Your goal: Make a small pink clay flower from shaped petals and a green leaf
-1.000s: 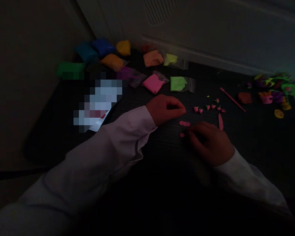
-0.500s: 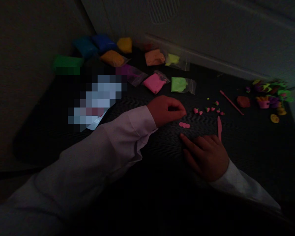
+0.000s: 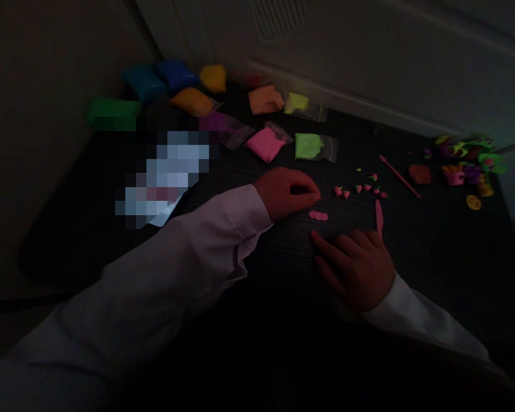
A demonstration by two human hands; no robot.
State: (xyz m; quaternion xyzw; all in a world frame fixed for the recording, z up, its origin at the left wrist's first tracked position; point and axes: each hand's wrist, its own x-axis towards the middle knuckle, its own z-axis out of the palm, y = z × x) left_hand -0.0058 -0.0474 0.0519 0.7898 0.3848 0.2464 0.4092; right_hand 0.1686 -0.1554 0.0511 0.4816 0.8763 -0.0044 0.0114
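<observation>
On the dark tabletop lies a short row of overlapping thin pink clay discs (image 3: pixel 318 216). Just above its left end is my left hand (image 3: pixel 285 194), thumb and fingertips pinched together; whatever may be between them is too small to make out. Below the row rests my right hand (image 3: pixel 356 266), holding nothing visible, its index finger stretched out towards the discs without touching them and its other fingers loosely bent. A pink clay knife (image 3: pixel 379 217) lies right behind the right hand's knuckles. Several tiny pink clay buds with green tops (image 3: pixel 359 188) are scattered beyond the discs.
Bags of coloured clay, among them a pink bag (image 3: pixel 266 143) and a light green bag (image 3: pixel 309 146), line the back. A bright, blurred-out screen (image 3: pixel 167 177) lies left. To the right are a thin pink stick tool (image 3: pixel 400 176), a reddish lump (image 3: pixel 419 174) and small clay figures (image 3: pixel 454 174).
The whole view has shifted a little, so everything sits slightly further left in the picture. Both hands keep the same pose beside the pink discs.
</observation>
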